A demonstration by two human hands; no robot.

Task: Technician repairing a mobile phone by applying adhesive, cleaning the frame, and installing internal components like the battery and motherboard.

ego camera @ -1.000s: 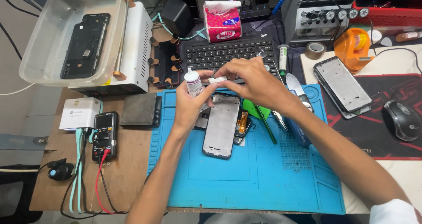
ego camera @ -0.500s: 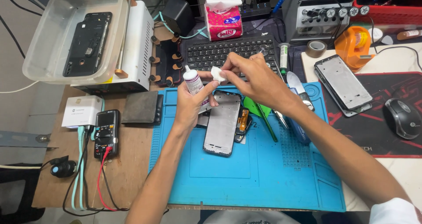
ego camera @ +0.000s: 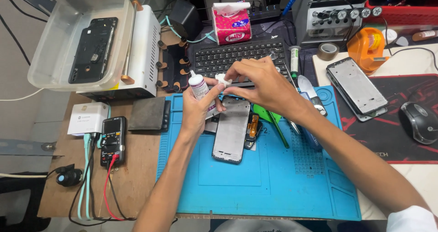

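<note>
Left hand (ego camera: 197, 108) grip clenched round small white bottle (ego camera: 199, 87), upright, nozzle clear. Right hand (ego camera: 260, 84) grip pinching white wad (ego camera: 222, 79) beside nozzle. Phone frame (ego camera: 232, 129) just below both grips, flat on blue mat (ego camera: 283, 182).

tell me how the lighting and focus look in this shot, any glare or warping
Head view: even overhead light, soft short shadows under the left hand and right hand; mild sheen on the phone frame on the blue mat; hands and small white bottle sharp; wide-angle bending tilts the clear plastic tub at the left edge.
</note>
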